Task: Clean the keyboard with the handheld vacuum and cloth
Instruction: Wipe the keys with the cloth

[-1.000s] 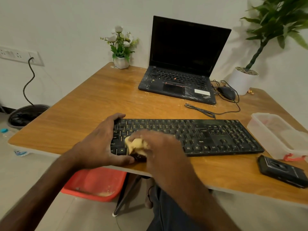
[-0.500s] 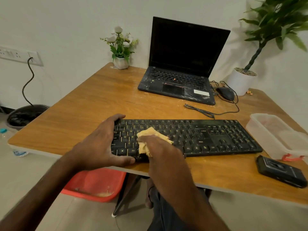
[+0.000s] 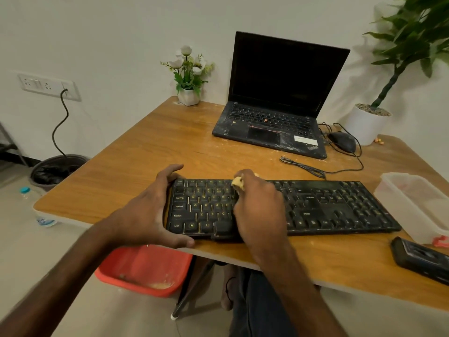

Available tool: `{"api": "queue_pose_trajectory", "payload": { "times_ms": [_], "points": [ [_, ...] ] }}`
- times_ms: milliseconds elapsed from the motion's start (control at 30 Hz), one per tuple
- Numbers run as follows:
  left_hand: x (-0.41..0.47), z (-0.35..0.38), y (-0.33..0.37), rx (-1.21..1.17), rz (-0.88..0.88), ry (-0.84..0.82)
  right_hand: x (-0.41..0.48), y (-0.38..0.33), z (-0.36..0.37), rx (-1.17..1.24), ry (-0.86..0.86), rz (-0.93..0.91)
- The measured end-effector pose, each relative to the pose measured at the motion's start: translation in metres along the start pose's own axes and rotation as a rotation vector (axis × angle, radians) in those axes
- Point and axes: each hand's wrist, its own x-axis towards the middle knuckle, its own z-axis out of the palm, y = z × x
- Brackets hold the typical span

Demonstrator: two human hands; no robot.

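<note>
the keyboard (image 3: 315, 207) lies near the front edge of the table (image 3: 145, 152), its long axis running roughly from 9 o'clock to 3 o'clock, with the right end dipping a little toward 4. the left hand (image 3: 148, 210) clamps the 9 o'clock end: thumb along the near edge, fingers hooked over the far corner, palm against the side. the right hand (image 3: 260, 207) is bunched around the cloth (image 3: 238, 183), which shows only as a yellow wad poking out at the hand's 11 o'clock, pressed on the top key rows left of centre. what matters for the next stroke is that most of the keys, including the number pad, stretch away at 3 o'clock from this hand, so the wipe probably has to travel along the long axis, away from the bracing hand. the right hand is the nearer one for that reach. a black device (image 3: 422, 257) sits at about 4 o'clock from the keyboard, well apart from both hands; whether it is the vacuum i cannot tell.
</note>
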Motion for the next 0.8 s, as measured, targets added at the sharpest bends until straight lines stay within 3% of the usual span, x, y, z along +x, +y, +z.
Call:
{"api": "queue_pose_trajectory", "payload": {
  "times_ms": [100,200,267,333,500,600,800],
  "points": [
    [0.0,0.001,0.001,0.012,0.015,0.007,-0.011,-0.042,0.014,0.037,-0.024,-0.144],
    [-0.001,0.001,0.001,0.002,0.028,0.008,-0.021,-0.066,0.022,0.11,-0.173,-0.244],
    [-0.002,-0.001,0.002,-0.007,0.024,0.004,-0.018,-0.058,0.014,0.313,-0.215,-0.191],
    [-0.002,-0.002,0.002,-0.004,0.013,-0.005,-0.006,-0.032,-0.002,0.418,-0.121,-0.102],
    [0.0,0.0,0.0,0.005,-0.011,-0.009,0.034,0.039,-0.041,0.126,0.267,0.15],
    [0.002,0.002,0.001,-0.013,-0.008,-0.009,0.034,0.037,-0.02,-0.044,0.159,0.192],
    [0.001,0.003,0.0,-0.09,0.015,0.009,0.018,-0.053,0.034,0.095,0.005,-0.024]
  ]
}}
